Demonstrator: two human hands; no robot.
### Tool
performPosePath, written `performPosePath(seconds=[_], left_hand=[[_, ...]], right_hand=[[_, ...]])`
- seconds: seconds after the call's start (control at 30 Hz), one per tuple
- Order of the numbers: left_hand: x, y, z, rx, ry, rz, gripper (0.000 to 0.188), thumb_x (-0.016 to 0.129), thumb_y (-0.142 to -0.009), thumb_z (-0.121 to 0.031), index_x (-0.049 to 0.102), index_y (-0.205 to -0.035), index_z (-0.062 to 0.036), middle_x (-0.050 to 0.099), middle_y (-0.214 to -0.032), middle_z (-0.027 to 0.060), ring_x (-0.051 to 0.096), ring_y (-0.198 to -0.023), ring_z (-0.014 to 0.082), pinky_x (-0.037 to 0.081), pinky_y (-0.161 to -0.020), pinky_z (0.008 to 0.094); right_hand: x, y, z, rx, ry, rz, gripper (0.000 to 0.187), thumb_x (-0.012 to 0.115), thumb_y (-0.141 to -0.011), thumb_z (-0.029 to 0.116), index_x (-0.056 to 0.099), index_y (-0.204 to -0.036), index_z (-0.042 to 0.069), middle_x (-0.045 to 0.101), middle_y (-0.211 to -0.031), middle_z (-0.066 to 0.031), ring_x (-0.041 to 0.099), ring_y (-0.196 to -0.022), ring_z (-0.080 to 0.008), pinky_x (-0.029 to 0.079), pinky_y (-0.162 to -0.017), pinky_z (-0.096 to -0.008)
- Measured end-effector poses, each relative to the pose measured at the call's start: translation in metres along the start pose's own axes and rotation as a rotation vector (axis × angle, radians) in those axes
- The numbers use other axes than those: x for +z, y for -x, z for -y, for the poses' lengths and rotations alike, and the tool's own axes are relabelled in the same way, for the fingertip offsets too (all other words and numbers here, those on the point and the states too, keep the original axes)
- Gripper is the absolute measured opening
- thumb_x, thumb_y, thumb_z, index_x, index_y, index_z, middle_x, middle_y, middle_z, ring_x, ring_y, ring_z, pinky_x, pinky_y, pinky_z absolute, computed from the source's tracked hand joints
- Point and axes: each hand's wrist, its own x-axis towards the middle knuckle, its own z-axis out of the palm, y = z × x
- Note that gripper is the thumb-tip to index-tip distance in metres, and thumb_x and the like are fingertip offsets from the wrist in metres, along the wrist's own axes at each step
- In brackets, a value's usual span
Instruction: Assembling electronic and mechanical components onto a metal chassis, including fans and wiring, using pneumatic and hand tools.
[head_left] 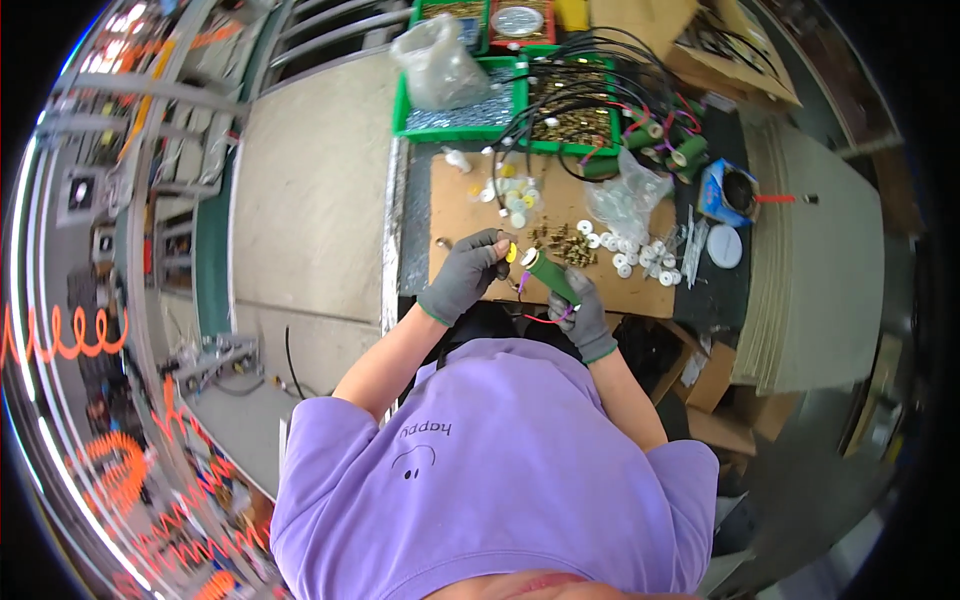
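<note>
In a grey glove, my right hand (585, 312) is wrapped round a green cylinder (550, 276) with a white end and purple and red wires. Its white end tilts up toward my left hand (466, 272), also gloved in grey. The left fingertips pinch a small yellow disc (512, 253) close to that end; whether the two touch, I cannot tell. Just beyond the cylinder, small brass fittings (572, 247) lie heaped on the brown board (450, 205). White round washers (627, 254) are scattered to their right, and a group of white and yellow discs (515, 198) sits farther back.
Green bins of silver screws (465, 112) and brass parts (572, 95) stand at the back, with black cables (590, 45) draped over them. A clear plastic bag (630, 195), more green cylinders (690, 150) and a blue box (728, 192) are on the right. Below stand open cardboard boxes (720, 400).
</note>
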Motion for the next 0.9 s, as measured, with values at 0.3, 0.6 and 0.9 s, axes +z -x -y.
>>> performPosePath(seconds=[0.3, 0.6, 0.9], left_hand=[[-0.012, 0.067, 0.008, 0.140, 0.291, -0.111, 0.015, 0.052, -0.090, -0.013, 0.055, -0.099, -0.0015, 0.056, -0.087, 0.0028, 0.050, -0.072, 0.0114, 0.042, -0.064, 0.0234], [-0.020, 0.165, -0.008, 0.396, 0.153, -0.391, 0.022, 0.050, -0.091, -0.019, 0.055, -0.102, -0.0002, 0.056, -0.093, 0.0036, 0.053, -0.087, 0.0116, 0.042, -0.077, 0.0260], [-0.045, 0.298, -0.024, 0.825, -0.370, -0.671, 0.047, 0.053, -0.090, -0.037, 0.055, -0.113, 0.0042, 0.053, -0.103, 0.0064, 0.052, -0.093, 0.0143, 0.039, -0.086, 0.0269]], right_hand=[[0.039, -0.009, -0.013, 0.160, 0.219, 0.270, 0.039, 0.044, -0.091, 0.033, 0.055, -0.106, -0.002, 0.043, -0.053, 0.0010, 0.035, -0.037, -0.0053, 0.028, -0.034, -0.0196], [0.099, -0.010, -0.053, 0.415, 0.196, 0.460, 0.044, 0.049, -0.088, 0.038, 0.050, -0.112, 0.001, 0.043, -0.057, -0.0001, 0.034, -0.041, -0.0055, 0.028, -0.035, -0.0199], [0.220, 0.003, -0.123, 0.572, 0.241, 0.767, 0.049, 0.052, -0.086, 0.042, 0.050, -0.114, 0.002, 0.044, -0.060, -0.0005, 0.033, -0.042, -0.0050, 0.027, -0.036, -0.0189]])
